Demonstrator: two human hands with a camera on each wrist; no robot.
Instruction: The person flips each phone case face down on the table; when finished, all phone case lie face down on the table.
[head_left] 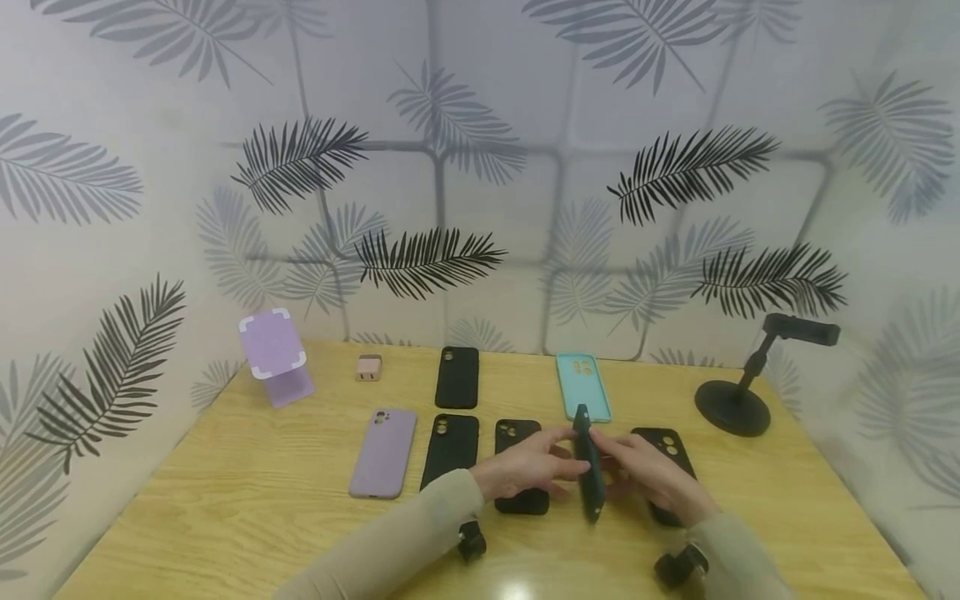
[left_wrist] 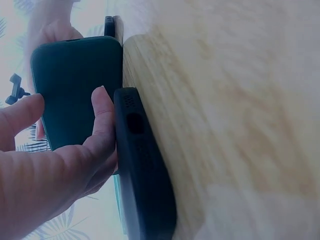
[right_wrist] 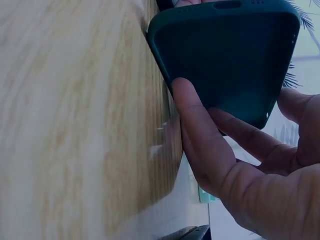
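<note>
A dark green phone case [head_left: 590, 479] stands on its long edge on the table, between my two hands. My left hand [head_left: 531, 464] holds it from the left, with thumb at the upper edge and fingertips against the smooth back [left_wrist: 75, 75]. From the other side my right hand [head_left: 651, 473] grips it, fingers against the hollow inside [right_wrist: 225, 60] and thumb at the upper edge. Beneath the left hand lies a black phone case [head_left: 522, 502], partly covered. Another black case [head_left: 667, 439] is partly hidden under the right hand. A turquoise case [head_left: 585, 390] lies just behind the green one.
To the left are a lilac phone case [head_left: 384, 454] and two black cases [head_left: 457, 379], one behind the other. A pink charger plug [head_left: 368, 367] and a purple stand [head_left: 273, 346] sit at the back left. At the right stands a black phone holder [head_left: 733, 408].
</note>
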